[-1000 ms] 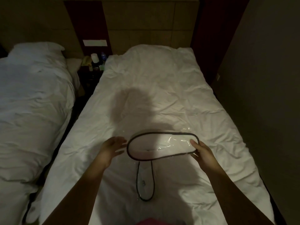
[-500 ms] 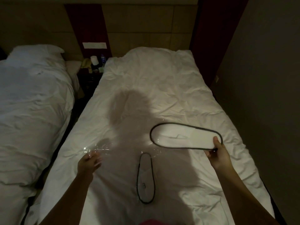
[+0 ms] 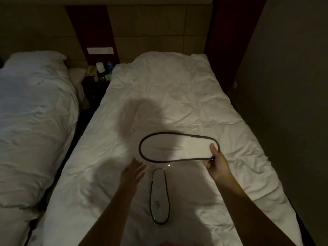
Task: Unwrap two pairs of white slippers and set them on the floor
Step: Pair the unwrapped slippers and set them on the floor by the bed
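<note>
My right hand [image 3: 215,164] grips one end of a flat white slipper pair with dark trim [image 3: 175,147], held sideways above the bed and out of its wrapper. My left hand [image 3: 133,172] hovers just below and left of it, fingers apart, holding nothing. A second slipper pair [image 3: 159,196], still in clear plastic, lies lengthwise on the bed below the held one. A crumpled clear wrapper [image 3: 190,126] lies on the duvet behind the held slippers.
I stand at the foot of a white bed [image 3: 159,89]. A second bed [image 3: 33,112] lies to the left across a narrow dark gap. A nightstand [image 3: 96,79] with a cup and bottle sits between them. A wall [image 3: 292,103] runs close on the right.
The wrapper came off the held slippers. My left hand carried it out to the left, let it go and came back empty beside the slippers. My right hand kept its hold.
</note>
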{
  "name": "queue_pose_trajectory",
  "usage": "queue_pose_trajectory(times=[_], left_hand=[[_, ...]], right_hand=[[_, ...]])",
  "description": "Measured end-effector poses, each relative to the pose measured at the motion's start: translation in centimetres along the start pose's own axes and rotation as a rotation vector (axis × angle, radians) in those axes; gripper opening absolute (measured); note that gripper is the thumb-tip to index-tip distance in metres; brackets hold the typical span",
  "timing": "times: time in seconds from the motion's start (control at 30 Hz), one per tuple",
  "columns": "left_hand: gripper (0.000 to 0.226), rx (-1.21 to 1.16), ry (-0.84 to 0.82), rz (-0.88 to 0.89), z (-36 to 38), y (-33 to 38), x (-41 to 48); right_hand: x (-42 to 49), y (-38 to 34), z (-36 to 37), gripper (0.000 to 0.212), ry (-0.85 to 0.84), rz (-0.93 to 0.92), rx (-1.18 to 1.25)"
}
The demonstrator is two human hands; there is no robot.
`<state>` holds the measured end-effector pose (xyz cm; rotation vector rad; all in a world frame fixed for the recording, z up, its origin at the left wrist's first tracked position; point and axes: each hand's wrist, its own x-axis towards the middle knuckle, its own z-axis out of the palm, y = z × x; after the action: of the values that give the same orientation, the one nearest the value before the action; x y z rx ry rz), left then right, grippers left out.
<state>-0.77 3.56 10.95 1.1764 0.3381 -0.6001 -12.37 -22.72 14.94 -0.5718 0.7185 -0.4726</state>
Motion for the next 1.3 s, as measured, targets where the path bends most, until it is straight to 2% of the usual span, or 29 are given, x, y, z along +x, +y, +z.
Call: queue_pose_trajectory(times=[0.1, 0.17, 0.23, 0.37, 0.47, 0.53, 0.63, 0.7, 0.77, 0.87, 1.0, 1.13, 1.17, 1.23, 1.3], left_hand=[[0.045, -0.028, -0.163, -0.054, 2.0, -0.2, -0.5], [0.061, -0.080, -0.216, -0.102, 2.3, -0.1, -0.6], [0.063, -0.028, -0.274, -0.126, 2.4, 0.1, -0.6], [0.051, 0.199, -0.257, -0.080, 2.1, 0.2, -0.3], [0.055, 0.269, -0.254, -0.007, 1.3, 0.1, 0.2], [0.050, 0.246, -0.234, 0.005, 0.8, -0.1, 0.5], [0.033, 0.176, -0.182, -0.002, 0.6, -0.4, 1.0], [0.025, 0.135, -0.152, -0.013, 0.7, -1.0, 1.1], [0.020, 0.131, -0.136, -0.019, 1.1, -1.9, 1.0], [0.014, 0.132, -0.109, -0.035, 1.5, -3.6, 0.7], [0.011, 0.072, -0.009, -0.090, 1.5, -6.7, 1.0], [0.028, -0.076, 0.146, -0.229, 1.3, -12.8, 2.5], [0.031, -0.102, 0.187, -0.280, 1.3, -14.7, 2.7], [0.031, -0.140, 0.221, -0.380, 1.3, -18.5, 2.8], [0.027, -0.167, 0.223, -0.442, 1.1, -21.6, 2.5]], right_hand=[[-0.1, 1.0, 0.0, 0.043, -0.010, 0.041, -0.024], [0.0, 1.1, -0.3, 0.041, -0.009, 0.056, -0.042], [0.3, 0.9, -0.7, 0.039, -0.007, 0.039, -0.052], [0.5, 0.5, -1.6, 0.032, 0.039, 0.021, -0.101], [0.5, 0.3, -2.4, 0.025, 0.050, 0.027, -0.174], [0.3, 0.2, -3.1, 0.025, 0.050, 0.023, -0.264], [0.4, 0.4, -4.1, 0.032, 0.017, 0.038, -0.402], [0.3, 1.1, -4.7, 0.036, 0.048, 0.069, -0.406], [0.4, 2.3, -5.4, 0.048, 0.163, 0.116, -0.332], [0.4, 4.5, -6.9, 0.077, 0.284, 0.204, -0.237], [0.7, 6.9, -9.2, 0.086, 0.305, 0.343, -0.068], [2.3, 9.7, -11.1, 0.079, 0.191, 0.414, -0.176], [2.8, 10.3, -11.6, 0.073, 0.148, 0.397, -0.229], [4.1, 11.3, -12.6, 0.046, 0.093, 0.347, -0.331], [5.2, 12.2, -13.7, 0.034, 0.110, 0.353, -0.422]])
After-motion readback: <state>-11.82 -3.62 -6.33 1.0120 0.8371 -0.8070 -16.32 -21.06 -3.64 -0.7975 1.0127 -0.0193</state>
